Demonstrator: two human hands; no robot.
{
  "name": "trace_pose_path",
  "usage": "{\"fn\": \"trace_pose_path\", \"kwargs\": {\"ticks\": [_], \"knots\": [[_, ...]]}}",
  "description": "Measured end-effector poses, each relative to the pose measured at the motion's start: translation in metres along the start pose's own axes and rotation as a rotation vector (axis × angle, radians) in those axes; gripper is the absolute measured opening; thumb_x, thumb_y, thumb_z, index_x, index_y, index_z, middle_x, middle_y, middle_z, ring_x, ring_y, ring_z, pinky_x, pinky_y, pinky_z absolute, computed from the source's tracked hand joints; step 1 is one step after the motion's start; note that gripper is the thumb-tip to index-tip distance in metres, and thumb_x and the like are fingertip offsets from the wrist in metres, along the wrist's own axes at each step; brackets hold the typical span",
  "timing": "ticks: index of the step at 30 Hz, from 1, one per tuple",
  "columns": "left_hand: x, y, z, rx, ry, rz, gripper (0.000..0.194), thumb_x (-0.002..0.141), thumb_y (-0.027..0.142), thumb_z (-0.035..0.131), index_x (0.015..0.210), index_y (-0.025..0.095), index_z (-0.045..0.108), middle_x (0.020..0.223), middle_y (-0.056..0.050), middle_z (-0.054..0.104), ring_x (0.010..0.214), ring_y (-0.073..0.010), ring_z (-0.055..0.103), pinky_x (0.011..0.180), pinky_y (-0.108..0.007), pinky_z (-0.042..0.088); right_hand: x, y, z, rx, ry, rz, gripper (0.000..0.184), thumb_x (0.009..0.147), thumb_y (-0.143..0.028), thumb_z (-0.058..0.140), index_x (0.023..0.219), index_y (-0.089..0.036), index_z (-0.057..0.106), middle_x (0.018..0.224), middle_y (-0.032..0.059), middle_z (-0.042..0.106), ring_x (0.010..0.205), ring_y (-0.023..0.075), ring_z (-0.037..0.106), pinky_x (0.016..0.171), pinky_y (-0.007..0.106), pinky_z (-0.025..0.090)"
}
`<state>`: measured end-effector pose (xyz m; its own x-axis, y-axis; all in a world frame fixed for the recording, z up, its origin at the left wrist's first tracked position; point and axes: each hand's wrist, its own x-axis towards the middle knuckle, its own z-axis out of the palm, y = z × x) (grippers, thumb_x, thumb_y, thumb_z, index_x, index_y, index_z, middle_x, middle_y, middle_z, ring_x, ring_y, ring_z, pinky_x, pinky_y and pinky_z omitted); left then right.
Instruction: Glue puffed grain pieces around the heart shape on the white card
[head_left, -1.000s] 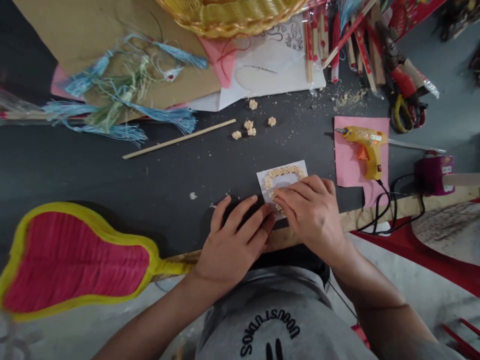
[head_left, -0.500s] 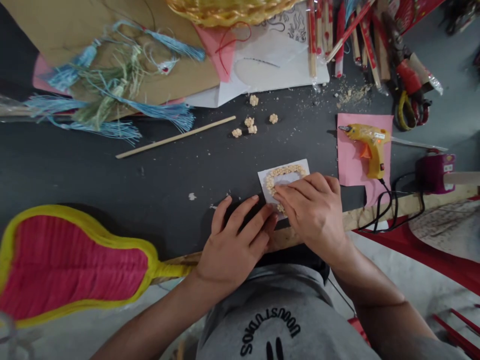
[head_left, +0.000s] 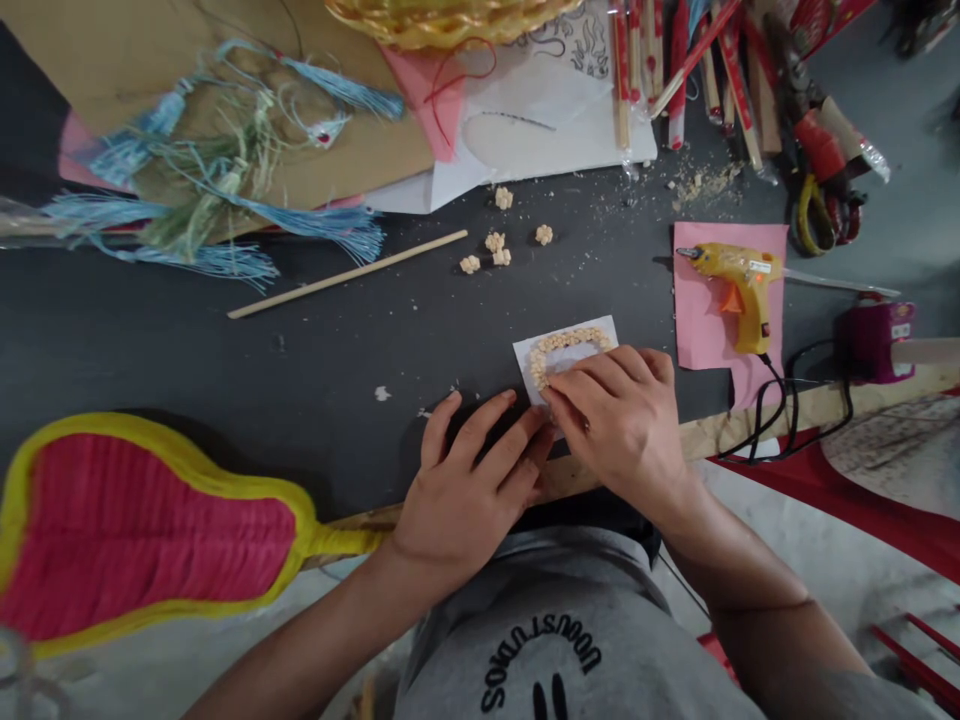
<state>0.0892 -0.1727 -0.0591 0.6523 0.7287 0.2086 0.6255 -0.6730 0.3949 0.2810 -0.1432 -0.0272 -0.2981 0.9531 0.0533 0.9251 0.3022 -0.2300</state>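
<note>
A small white card [head_left: 528, 355] lies near the table's front edge, bearing a ring of pale beige flower-like pieces [head_left: 570, 340]. My right hand [head_left: 622, 420] is over the card's lower right, thumb and fingertips pinched together at the ring's left side. Whatever sits in that pinch is hidden by the fingers. My left hand [head_left: 472, 470] rests with its fingers spread, the fingertips by the card's lower left corner. Beyond the card, several loose beige clusters [head_left: 495, 243] lie on the dark table, beside a thin wooden stick [head_left: 349, 274].
On pink paper [head_left: 694, 335] at the right lies a yellow glue gun [head_left: 739, 285] with a black cord. A pink fan with a yellow rim [head_left: 157, 530] is at the left. Blue and green tassels [head_left: 225, 190], a woven gold basket [head_left: 450, 22], scissors [head_left: 814, 215] and wrapped sticks lie at the back.
My right hand has shifted slightly down and left along the ring, its fingertips now covering the lower-left pieces. My left hand stays almost in place. The whole view has moved a little.
</note>
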Motion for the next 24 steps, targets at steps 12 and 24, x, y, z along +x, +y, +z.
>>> {"fn": "trace_pose_path", "kwargs": {"ticks": [12,24], "knots": [[0.000,0.001,0.000,0.017,-0.016,0.010,0.030,0.096,0.029,0.060,0.125,0.021,0.062,0.130,-0.004,0.069,0.129,-0.0300,0.056,0.120,-0.056,0.025,-0.001,0.004,0.000,-0.001,0.005,0.021,0.016,0.099,-0.031,0.057,0.095,-0.024,0.071,0.087,0.0011,0.075,0.086,0.0201,0.058,0.082,0.039,0.031],[0.027,-0.030,-0.036,0.016,-0.058,-0.001,0.044,0.095,0.007,0.042,0.134,0.019,0.060,0.127,-0.012,0.067,0.130,-0.0312,0.056,0.107,-0.052,0.049,-0.005,0.006,0.001,0.011,0.028,0.030,0.019,0.098,-0.031,0.058,0.086,-0.023,0.071,0.083,0.0008,0.074,0.084,0.0195,0.057,0.080,0.038,0.030]]}}
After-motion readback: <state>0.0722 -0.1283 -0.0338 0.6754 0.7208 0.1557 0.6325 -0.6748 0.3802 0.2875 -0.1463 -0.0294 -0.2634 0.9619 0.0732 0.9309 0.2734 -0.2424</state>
